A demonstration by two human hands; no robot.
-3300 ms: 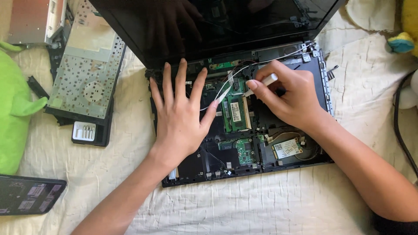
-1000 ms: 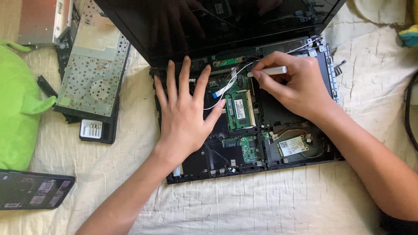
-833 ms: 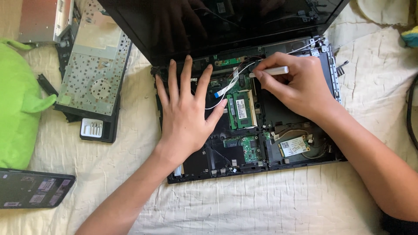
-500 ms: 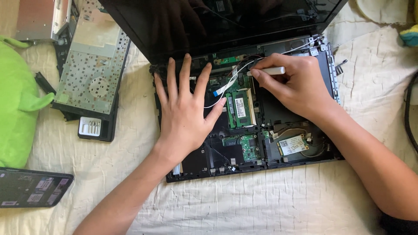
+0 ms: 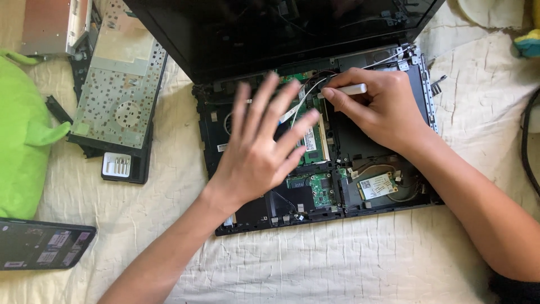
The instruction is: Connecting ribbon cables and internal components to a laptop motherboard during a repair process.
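An opened black laptop base [image 5: 214,121] lies on the quilted sheet, its green circuit boards [image 5: 322,188] and a memory module [image 5: 312,141] exposed. The dark screen [image 5: 270,28] leans back behind it. My left hand [image 5: 256,152] hovers over the middle of the base with fingers spread and blurred, holding nothing. My right hand [image 5: 377,110] pinches a slim white tool [image 5: 349,89] whose tip sits by the white cables [image 5: 306,98] near the hinge. A small wireless card [image 5: 377,184] lies at the lower right of the base.
A removed keyboard [image 5: 121,79], face down, lies to the left on black parts, with a small bit holder [image 5: 117,166] below it. A green plush toy [image 5: 22,135] is at the far left, a phone [image 5: 42,245] at lower left, a black cable [image 5: 526,141] at right.
My left hand has lifted off the laptop base and swung to the right, its fingers now blurred. My right hand has stayed near the hinge with the white tool.
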